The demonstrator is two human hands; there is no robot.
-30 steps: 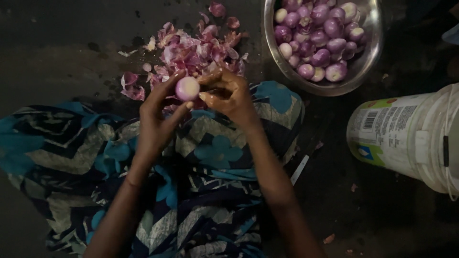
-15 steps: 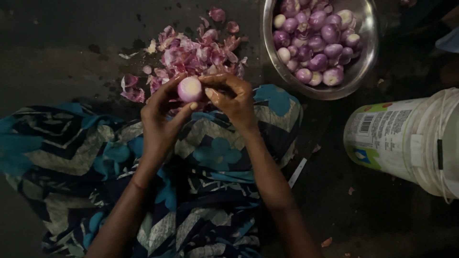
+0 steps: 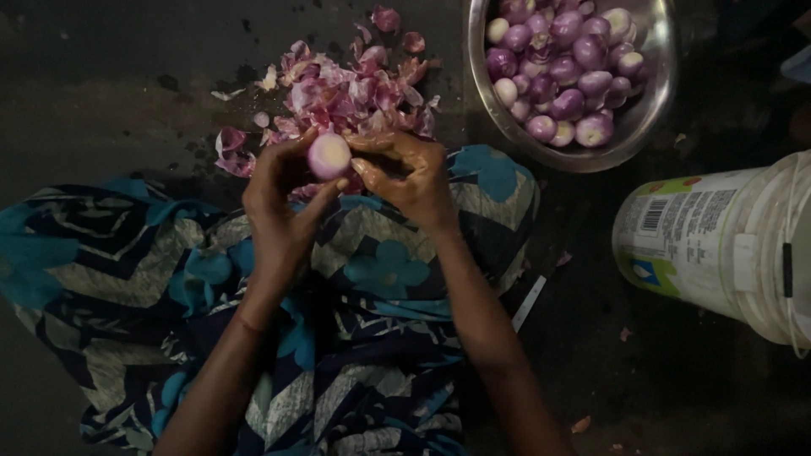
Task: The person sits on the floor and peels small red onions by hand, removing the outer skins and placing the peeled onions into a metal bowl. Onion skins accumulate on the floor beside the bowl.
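Above the patterned lap cloth (image 3: 380, 270), a peeled shallot (image 3: 329, 155), judged light and slippery, is pinched by left hand (image 3: 279, 207); right hand (image 3: 410, 173) curls against its side.

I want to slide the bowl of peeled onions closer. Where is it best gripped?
Grip the steel bowl by its thin flared rim on the near-left side, probably from above: that edge faces the hands and is bare, while onions fill the middle.
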